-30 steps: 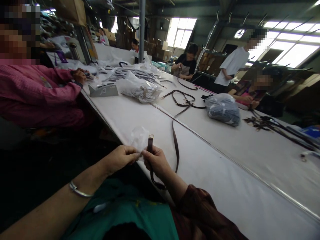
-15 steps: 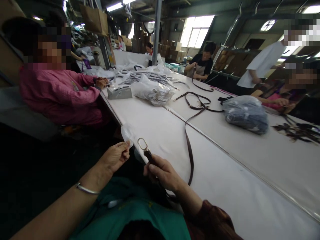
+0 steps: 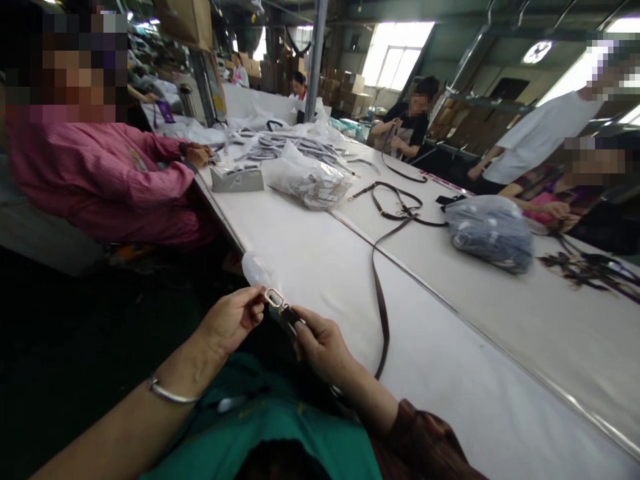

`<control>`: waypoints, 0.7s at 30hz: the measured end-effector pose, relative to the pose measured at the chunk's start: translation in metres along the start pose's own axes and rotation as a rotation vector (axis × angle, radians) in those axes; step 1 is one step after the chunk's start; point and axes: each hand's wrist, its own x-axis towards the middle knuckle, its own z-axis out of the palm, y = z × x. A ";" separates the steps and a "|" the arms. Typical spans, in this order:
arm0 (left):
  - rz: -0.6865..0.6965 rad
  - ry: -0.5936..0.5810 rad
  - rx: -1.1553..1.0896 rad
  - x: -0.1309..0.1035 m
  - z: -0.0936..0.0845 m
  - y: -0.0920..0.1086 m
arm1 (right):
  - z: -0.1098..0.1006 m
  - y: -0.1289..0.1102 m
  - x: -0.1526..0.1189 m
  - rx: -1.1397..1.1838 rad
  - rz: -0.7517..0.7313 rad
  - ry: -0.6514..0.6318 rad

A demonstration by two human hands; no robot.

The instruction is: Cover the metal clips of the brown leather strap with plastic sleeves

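My right hand (image 3: 320, 343) grips the near end of a long dark brown strap (image 3: 381, 293), just below its gold metal clasp (image 3: 274, 298). The strap runs away from me across the white table (image 3: 450, 360). My left hand (image 3: 231, 320) pinches a small clear plastic sleeve (image 3: 253, 269) right beside the clasp, fingertips touching the ring. Both hands hover over the table's near left edge, above my lap.
A clear bag of white items (image 3: 310, 179) and a grey bag (image 3: 489, 232) lie on the table, with more brown straps (image 3: 395, 200) beyond and at the right (image 3: 585, 270). A grey tray (image 3: 237, 179) sits by a person in pink (image 3: 105, 180). Other people work at the far side.
My hands came back together: the left hand brought the plastic sleeve up to the clasp, and the right hand tilted the strap end toward it. The view shifted slightly.
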 end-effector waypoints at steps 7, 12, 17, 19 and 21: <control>0.072 0.053 -0.004 0.002 -0.014 0.002 | 0.006 0.004 0.002 -0.057 -0.023 -0.006; 0.085 0.061 -0.005 -0.002 -0.020 0.004 | 0.013 0.003 0.001 -0.059 -0.030 -0.037; 0.132 0.054 0.042 -0.010 -0.027 0.004 | 0.017 -0.003 -0.001 -0.075 -0.034 -0.027; 0.170 0.055 0.078 -0.012 -0.029 0.003 | 0.019 -0.006 -0.002 -0.068 -0.048 -0.032; 0.204 0.062 0.128 -0.015 -0.030 0.003 | 0.020 -0.008 -0.005 -0.067 -0.070 -0.033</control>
